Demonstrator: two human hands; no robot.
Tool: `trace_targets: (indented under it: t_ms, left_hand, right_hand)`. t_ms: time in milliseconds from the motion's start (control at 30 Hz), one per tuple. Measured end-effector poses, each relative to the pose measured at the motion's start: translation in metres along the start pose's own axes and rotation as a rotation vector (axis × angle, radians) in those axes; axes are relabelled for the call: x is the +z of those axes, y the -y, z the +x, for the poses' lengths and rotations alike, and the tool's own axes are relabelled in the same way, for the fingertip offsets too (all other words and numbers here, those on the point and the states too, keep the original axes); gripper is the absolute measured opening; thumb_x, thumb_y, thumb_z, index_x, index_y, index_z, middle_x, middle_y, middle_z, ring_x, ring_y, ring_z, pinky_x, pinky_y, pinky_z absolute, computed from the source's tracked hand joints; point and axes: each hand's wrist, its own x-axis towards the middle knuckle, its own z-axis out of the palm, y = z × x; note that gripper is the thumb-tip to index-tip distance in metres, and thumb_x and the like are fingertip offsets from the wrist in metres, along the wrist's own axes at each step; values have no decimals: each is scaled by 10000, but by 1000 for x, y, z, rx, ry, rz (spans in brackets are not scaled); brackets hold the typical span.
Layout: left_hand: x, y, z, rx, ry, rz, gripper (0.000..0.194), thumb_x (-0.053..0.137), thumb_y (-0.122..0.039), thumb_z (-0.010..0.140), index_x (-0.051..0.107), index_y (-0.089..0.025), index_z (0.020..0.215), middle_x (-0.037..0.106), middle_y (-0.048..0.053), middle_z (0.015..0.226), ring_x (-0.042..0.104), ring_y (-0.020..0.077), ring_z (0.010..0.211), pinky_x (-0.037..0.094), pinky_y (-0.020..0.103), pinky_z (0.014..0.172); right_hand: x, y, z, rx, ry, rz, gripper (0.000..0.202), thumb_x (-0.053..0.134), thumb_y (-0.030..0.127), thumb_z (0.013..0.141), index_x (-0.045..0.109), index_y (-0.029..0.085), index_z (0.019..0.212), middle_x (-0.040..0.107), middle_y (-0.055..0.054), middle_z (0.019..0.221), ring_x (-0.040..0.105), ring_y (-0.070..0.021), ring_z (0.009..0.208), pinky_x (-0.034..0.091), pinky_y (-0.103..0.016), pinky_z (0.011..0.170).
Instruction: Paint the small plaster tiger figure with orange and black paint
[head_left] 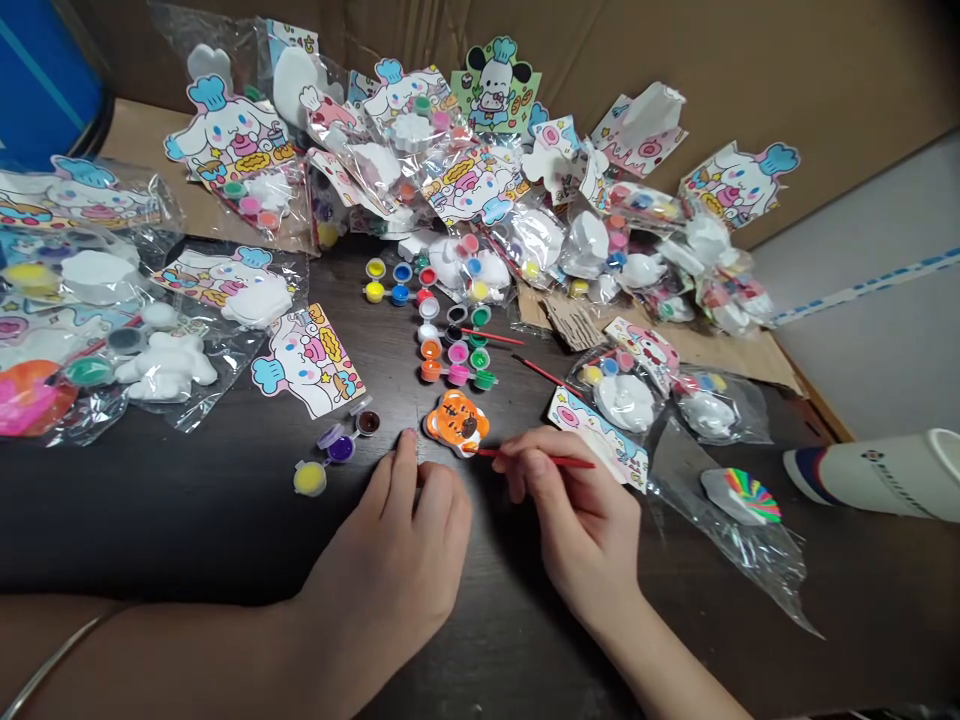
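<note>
Brush (486, 453), gripped in the right hand's (585, 515) fingers, touches the orange figure (452, 422) just beyond them; the left hand's (412, 540) loosely open fingers lie near it, so slipping could smudge it.

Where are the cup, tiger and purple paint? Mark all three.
Cup (874, 478), head view: its white side.
Tiger (445, 426), head view: its orange face.
Purple paint (342, 448), head view: the paint's surface.

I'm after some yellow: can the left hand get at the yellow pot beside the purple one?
Probably yes: the left hand is near the yellow pot, with only bare tabletop visible between them and nothing apparently in the way.
</note>
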Motion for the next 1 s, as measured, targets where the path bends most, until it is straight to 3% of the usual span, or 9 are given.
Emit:
trace_targets:
  t_ms: [233,567,667,800,1000]
  left_hand:
    - [7,5,6,-37,-55,-86,260,341,4,780,531,-150,691,624,93,644,712,327,904,580,361,770]
    - [1,2,3,3,-58,-132,268,331,5,833,535,-146,748,642,91,695,699,288,889,537,353,762]
    - [-2,2,4,-18,-109,-84,299,313,-15,873,574,-125,777,696,141,847,664,289,979,498,342,759]
    - [-4,1,4,-37,-96,-6,279,346,-65,905,598,-125,801,704,174,1070,620,250,839,419,344,649]
    - [-3,2,5,-20,-41,25,290,357,-41,885,615,-144,800,694,165,1139,562,225,783,362,337,602]
  right_hand:
    - [-2,0,0,27,-78,-80,177,503,145,907,622,203,789,600,39,639,526,-59,529,442,-160,511]
    - [-7,-1,-2,59,-161,-12,153,527,178,904,622,202,786,581,45,624,509,-58,522,432,-166,505]
    - [-9,-2,-4,67,-163,2,155,528,184,907,625,203,789,581,44,631,508,-59,526,434,-169,510]
    - [-8,-2,-3,63,-157,4,156,523,183,911,626,203,795,582,39,634,509,-68,529,437,-181,512]
    - [-7,-1,-2,47,-105,-20,161,520,168,907,636,203,802,558,30,631,531,-86,554,466,-209,552]
